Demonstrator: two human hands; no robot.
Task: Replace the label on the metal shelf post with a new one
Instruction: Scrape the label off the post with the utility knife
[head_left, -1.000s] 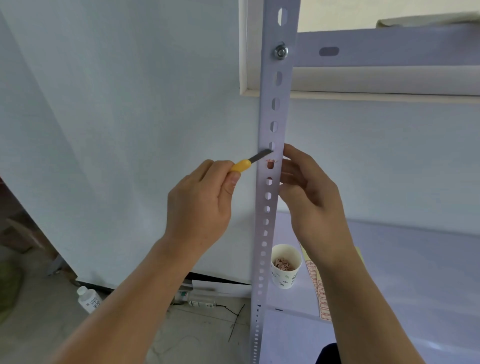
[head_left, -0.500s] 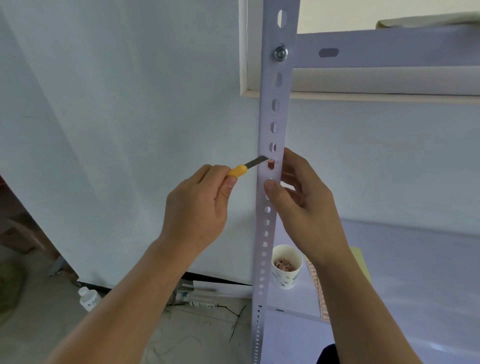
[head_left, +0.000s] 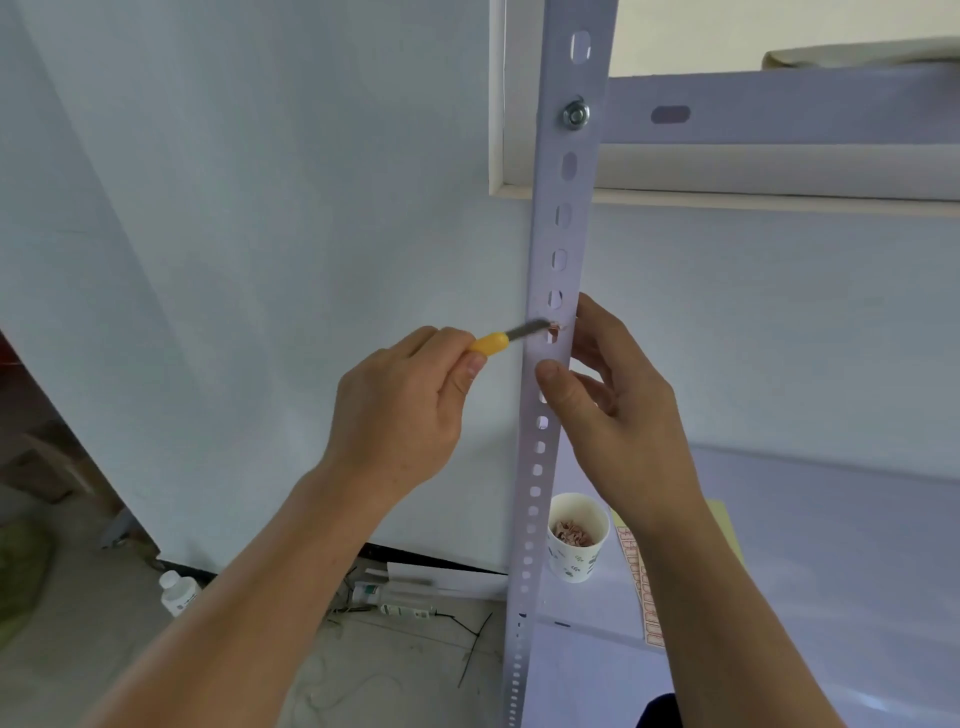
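Observation:
A white perforated metal shelf post (head_left: 558, 228) runs top to bottom through the middle of the view. My left hand (head_left: 400, 410) grips a yellow-handled knife (head_left: 491, 343); its thin blade lies across the post's face, tip at a small reddish scrap of old label (head_left: 557, 327) beside a slot. My right hand (head_left: 618, 410) holds the post just below the scrap, thumb pressed on the front face and fingers curled behind the post's right edge.
A paper cup (head_left: 575, 540) with reddish label scraps stands on the lower white shelf (head_left: 831, 571), next to a strip of red-printed labels (head_left: 641, 587) on a yellow sheet. On the floor at left lie a small white bottle (head_left: 178, 592) and tubes (head_left: 400, 597). An upper shelf beam (head_left: 779, 109) crosses at top right.
The knife blade slid a little right and down along the post face toward the label scrap. My right thumb came round onto the post's front.

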